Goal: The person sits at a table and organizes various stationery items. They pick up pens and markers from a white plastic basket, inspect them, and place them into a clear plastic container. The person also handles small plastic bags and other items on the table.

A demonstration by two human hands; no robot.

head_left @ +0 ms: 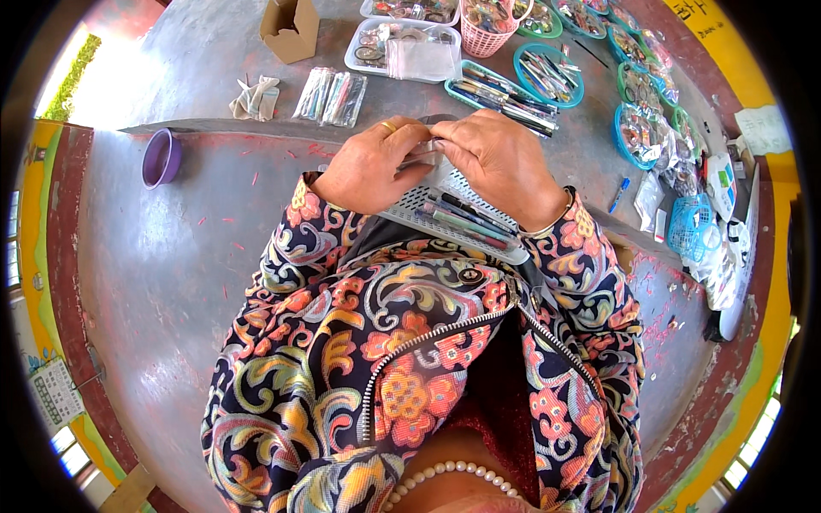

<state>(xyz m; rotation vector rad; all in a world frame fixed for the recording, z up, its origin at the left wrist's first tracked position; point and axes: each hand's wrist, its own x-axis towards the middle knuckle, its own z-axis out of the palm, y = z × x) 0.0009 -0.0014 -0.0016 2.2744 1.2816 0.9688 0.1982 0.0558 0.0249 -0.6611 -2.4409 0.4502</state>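
My left hand (369, 168), with a ring on one finger, and my right hand (503, 169) meet over my lap. Between them, their fingertips pinch what looks like a small clear plastic bag (425, 152); its contents are mostly hidden by my fingers. Just below the hands, a grey perforated plastic basket (516, 255) rests on my lap, tilted. Several pens (470, 221) in black, green and dark red lie in it. Beyond the hands, on the raised table, lie clear packs of pens (332, 97) and a green tray of loose pens (505, 100).
A blue round basket (580, 92) of pens stands past the green tray. Farther back are a white tray (355, 60), a pink basket (486, 43) and a cardboard box (289, 30). A crumpled cloth glove (255, 98) lies left, a purple bowl (160, 160) on the floor, a blue marker (620, 195) right.
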